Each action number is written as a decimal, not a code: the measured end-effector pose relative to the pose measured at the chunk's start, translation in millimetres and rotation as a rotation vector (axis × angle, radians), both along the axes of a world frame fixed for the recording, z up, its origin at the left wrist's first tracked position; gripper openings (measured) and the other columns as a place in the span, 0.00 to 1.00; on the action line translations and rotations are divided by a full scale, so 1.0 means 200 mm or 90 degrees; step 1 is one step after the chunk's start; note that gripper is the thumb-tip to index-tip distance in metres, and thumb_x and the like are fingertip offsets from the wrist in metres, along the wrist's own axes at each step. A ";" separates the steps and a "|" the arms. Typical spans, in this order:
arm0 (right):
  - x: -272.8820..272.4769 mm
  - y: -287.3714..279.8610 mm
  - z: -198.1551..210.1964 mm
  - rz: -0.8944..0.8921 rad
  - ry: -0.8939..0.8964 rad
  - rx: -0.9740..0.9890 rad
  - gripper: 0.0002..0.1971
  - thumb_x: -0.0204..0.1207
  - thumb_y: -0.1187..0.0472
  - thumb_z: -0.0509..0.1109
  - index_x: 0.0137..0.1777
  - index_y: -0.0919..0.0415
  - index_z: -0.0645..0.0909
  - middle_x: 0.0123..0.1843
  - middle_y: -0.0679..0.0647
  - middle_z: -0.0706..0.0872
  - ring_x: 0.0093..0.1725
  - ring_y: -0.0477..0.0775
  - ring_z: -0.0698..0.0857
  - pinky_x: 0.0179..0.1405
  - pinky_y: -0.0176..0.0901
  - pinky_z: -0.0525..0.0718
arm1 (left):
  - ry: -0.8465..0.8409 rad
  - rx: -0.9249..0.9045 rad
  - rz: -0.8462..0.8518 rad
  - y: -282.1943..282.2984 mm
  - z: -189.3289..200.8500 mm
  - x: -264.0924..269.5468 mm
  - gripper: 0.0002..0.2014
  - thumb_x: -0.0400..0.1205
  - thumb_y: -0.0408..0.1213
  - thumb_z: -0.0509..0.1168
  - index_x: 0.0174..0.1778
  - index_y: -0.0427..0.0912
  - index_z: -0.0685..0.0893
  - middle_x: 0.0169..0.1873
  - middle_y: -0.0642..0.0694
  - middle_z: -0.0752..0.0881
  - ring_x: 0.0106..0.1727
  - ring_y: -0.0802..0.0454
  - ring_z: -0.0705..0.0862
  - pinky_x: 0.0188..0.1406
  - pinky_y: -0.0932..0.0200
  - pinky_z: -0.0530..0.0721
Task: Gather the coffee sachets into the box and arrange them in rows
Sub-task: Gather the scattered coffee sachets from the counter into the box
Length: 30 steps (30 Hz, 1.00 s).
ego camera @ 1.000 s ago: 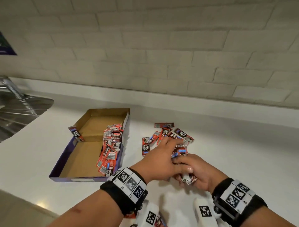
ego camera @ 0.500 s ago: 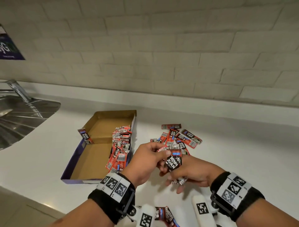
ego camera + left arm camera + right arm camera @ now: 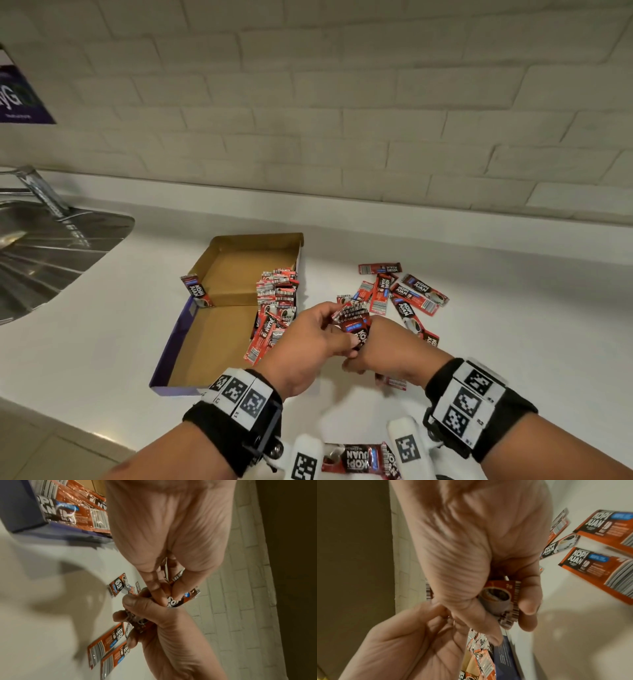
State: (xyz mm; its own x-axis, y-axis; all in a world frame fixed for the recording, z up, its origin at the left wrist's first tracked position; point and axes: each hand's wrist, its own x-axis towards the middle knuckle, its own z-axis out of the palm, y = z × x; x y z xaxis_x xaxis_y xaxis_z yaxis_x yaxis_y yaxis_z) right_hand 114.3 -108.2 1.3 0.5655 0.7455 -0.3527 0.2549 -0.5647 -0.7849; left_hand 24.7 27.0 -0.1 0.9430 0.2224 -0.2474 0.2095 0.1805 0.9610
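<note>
Both hands meet over the white counter, just right of the box. My right hand (image 3: 358, 354) grips a bundle of red coffee sachets (image 3: 354, 322); in the right wrist view its fingers curl round the bundle (image 3: 498, 599). My left hand (image 3: 334, 327) pinches the top of the same bundle (image 3: 185, 597) between thumb and fingers. The open cardboard box (image 3: 219, 329) lies to the left, with a row of sachets (image 3: 277, 298) packed along its right wall. One sachet (image 3: 197, 291) leans on its left wall. Several loose sachets (image 3: 407, 294) lie scattered beyond my hands.
A steel sink (image 3: 51, 246) with a tap (image 3: 41, 195) sits at the far left. A brick wall runs behind the counter. More sachets (image 3: 359, 459) lie close to my body between the wrists. The counter's front edge cuts across the lower left.
My left hand drew back from the loose pile and joined the right hand. The bundle has been lifted off the counter and sits a little nearer the box.
</note>
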 end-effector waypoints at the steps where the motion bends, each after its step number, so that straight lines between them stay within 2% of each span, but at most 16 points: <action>1: -0.01 0.02 0.00 0.001 -0.012 0.007 0.14 0.67 0.66 0.79 0.46 0.47 0.85 0.41 0.53 0.91 0.36 0.49 0.90 0.34 0.47 0.91 | 0.002 0.004 0.012 0.02 0.00 0.00 0.18 0.78 0.17 0.71 0.62 0.32 0.82 0.43 0.33 0.87 0.34 0.47 0.85 0.40 0.53 0.87; 3: -0.03 0.06 0.00 0.008 -0.037 0.014 0.18 0.66 0.65 0.80 0.48 0.43 0.80 0.42 0.50 0.90 0.38 0.49 0.90 0.35 0.48 0.92 | 0.006 0.038 0.025 0.05 0.00 -0.01 0.13 0.77 0.20 0.73 0.56 0.33 0.84 0.41 0.32 0.88 0.34 0.46 0.85 0.39 0.54 0.88; 5: -0.04 0.09 0.00 0.037 -0.012 0.016 0.20 0.66 0.66 0.81 0.48 0.43 0.78 0.45 0.51 0.88 0.40 0.50 0.89 0.34 0.51 0.92 | 0.013 0.108 0.021 0.09 0.00 -0.01 0.10 0.76 0.25 0.76 0.50 0.38 0.88 0.40 0.31 0.89 0.35 0.45 0.85 0.40 0.50 0.87; 7: -0.06 0.11 0.00 0.056 0.060 0.011 0.24 0.68 0.66 0.82 0.59 0.46 0.79 0.50 0.52 0.86 0.43 0.52 0.89 0.35 0.49 0.92 | 0.018 0.171 0.006 0.15 0.01 -0.03 0.09 0.72 0.30 0.77 0.45 0.45 0.89 0.40 0.35 0.91 0.38 0.47 0.86 0.43 0.47 0.86; 9: -0.04 0.09 -0.02 0.051 0.085 -0.003 0.33 0.67 0.59 0.86 0.70 0.48 0.75 0.58 0.50 0.86 0.50 0.53 0.90 0.41 0.49 0.93 | 0.020 0.192 0.017 0.21 0.03 -0.05 0.09 0.72 0.29 0.77 0.44 0.46 0.89 0.39 0.38 0.91 0.36 0.49 0.87 0.39 0.52 0.85; 10: -0.03 0.08 -0.02 0.041 0.087 -0.004 0.34 0.67 0.55 0.87 0.71 0.46 0.74 0.61 0.48 0.86 0.52 0.52 0.90 0.46 0.49 0.93 | 0.022 0.196 0.041 0.26 0.05 -0.06 0.10 0.74 0.27 0.77 0.46 0.44 0.89 0.40 0.37 0.91 0.35 0.51 0.87 0.37 0.55 0.84; 12: 0.02 0.01 -0.04 -0.004 0.086 0.000 0.28 0.69 0.49 0.85 0.67 0.42 0.77 0.62 0.43 0.87 0.56 0.48 0.91 0.52 0.47 0.90 | 0.044 0.203 0.112 0.38 0.09 -0.10 0.10 0.77 0.24 0.75 0.51 0.41 0.88 0.42 0.40 0.93 0.34 0.54 0.90 0.34 0.61 0.84; 15: 0.11 -0.12 -0.07 -0.085 0.094 -0.004 0.18 0.72 0.51 0.84 0.59 0.45 0.84 0.55 0.45 0.91 0.50 0.46 0.93 0.52 0.48 0.90 | 0.111 0.293 0.150 0.56 0.08 -0.17 0.13 0.78 0.26 0.76 0.54 0.45 0.87 0.40 0.48 0.94 0.34 0.57 0.91 0.34 0.62 0.84; 17: 0.16 -0.20 -0.07 -0.117 0.070 -0.029 0.13 0.74 0.53 0.83 0.56 0.49 0.86 0.50 0.47 0.92 0.45 0.45 0.93 0.47 0.46 0.90 | 0.181 0.382 0.106 0.61 0.03 -0.21 0.14 0.77 0.28 0.77 0.53 0.49 0.88 0.37 0.52 0.93 0.33 0.57 0.91 0.33 0.60 0.86; 20: 0.24 -0.30 -0.08 -0.146 -0.016 -0.089 0.05 0.78 0.57 0.78 0.52 0.48 0.86 0.47 0.46 0.92 0.41 0.40 0.91 0.38 0.35 0.82 | 0.236 0.433 0.056 0.60 -0.04 -0.22 0.13 0.75 0.30 0.78 0.49 0.52 0.89 0.34 0.55 0.93 0.31 0.59 0.90 0.31 0.60 0.86; 22: 0.30 -0.36 -0.10 -0.163 -0.079 -0.124 0.05 0.80 0.61 0.73 0.50 0.49 0.86 0.50 0.45 0.90 0.46 0.42 0.89 0.39 0.36 0.81 | 0.258 0.455 0.046 0.56 -0.06 -0.21 0.13 0.74 0.32 0.79 0.49 0.52 0.88 0.33 0.55 0.92 0.29 0.60 0.89 0.30 0.63 0.82; 26: 0.37 -0.42 -0.13 -0.194 -0.111 -0.166 0.03 0.80 0.60 0.75 0.50 0.50 0.85 0.51 0.47 0.89 0.49 0.44 0.87 0.40 0.36 0.78 | 0.262 0.350 0.056 0.52 -0.09 -0.19 0.16 0.74 0.25 0.78 0.55 0.43 0.84 0.35 0.47 0.92 0.30 0.52 0.88 0.30 0.56 0.85; 28: 0.37 -0.43 -0.14 -0.201 -0.104 -0.165 0.03 0.81 0.60 0.75 0.50 0.51 0.85 0.50 0.46 0.89 0.48 0.42 0.87 0.39 0.36 0.76 | 0.268 0.360 0.055 0.51 -0.10 -0.18 0.17 0.75 0.26 0.78 0.55 0.44 0.82 0.37 0.47 0.93 0.30 0.55 0.88 0.30 0.60 0.84; 30: 0.35 -0.44 -0.15 -0.201 -0.095 -0.167 0.03 0.81 0.60 0.74 0.51 0.52 0.84 0.50 0.45 0.89 0.48 0.42 0.87 0.39 0.36 0.76 | 0.272 0.412 0.058 0.50 -0.11 -0.19 0.15 0.75 0.29 0.78 0.53 0.46 0.83 0.37 0.51 0.92 0.30 0.64 0.88 0.30 0.69 0.81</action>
State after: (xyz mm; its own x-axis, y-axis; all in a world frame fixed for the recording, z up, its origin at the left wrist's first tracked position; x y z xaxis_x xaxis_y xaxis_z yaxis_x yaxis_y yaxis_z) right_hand 184.0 -196.0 -28.1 0.8103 0.4247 -0.4037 0.1383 -0.8081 -0.5725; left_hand -13.8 126.3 -21.9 0.7666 0.5181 -0.3794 0.5962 -0.3548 0.7201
